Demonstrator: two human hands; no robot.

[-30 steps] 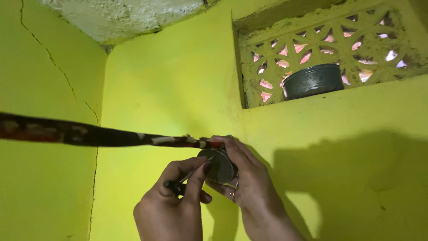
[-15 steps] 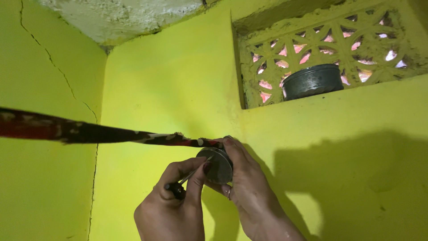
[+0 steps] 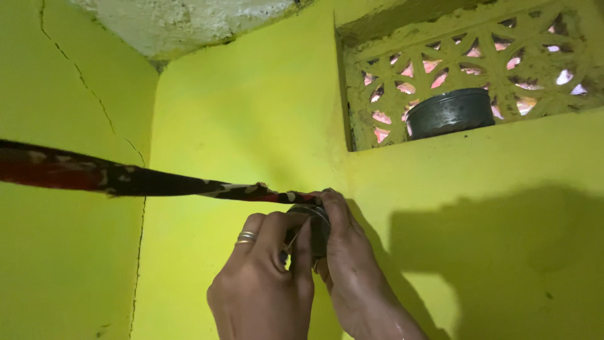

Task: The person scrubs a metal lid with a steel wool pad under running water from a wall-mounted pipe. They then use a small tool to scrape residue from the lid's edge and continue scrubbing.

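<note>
My right hand (image 3: 349,264) grips a small round metal disc-shaped object (image 3: 316,225) against the yellow-green wall (image 3: 251,113). My left hand (image 3: 261,283), with rings on one finger, covers the front of that object and pinches a thin metal pin (image 3: 290,242) with a dark end, mostly hidden now. A twisted red, black and white patterned cloth (image 3: 126,179) stretches taut from the left edge to the metal object, just under my right fingertips.
A dark round metal tin (image 3: 450,113) sits in a recessed niche with a patterned lattice vent (image 3: 465,63) at the upper right. A crack (image 3: 135,252) runs down the left wall corner. Rough white ceiling (image 3: 189,22) shows at the top.
My left hand has risen and closed over the front of the metal object, hiding most of it and the pin. The view shifted slightly, and the cloth sits a little higher.
</note>
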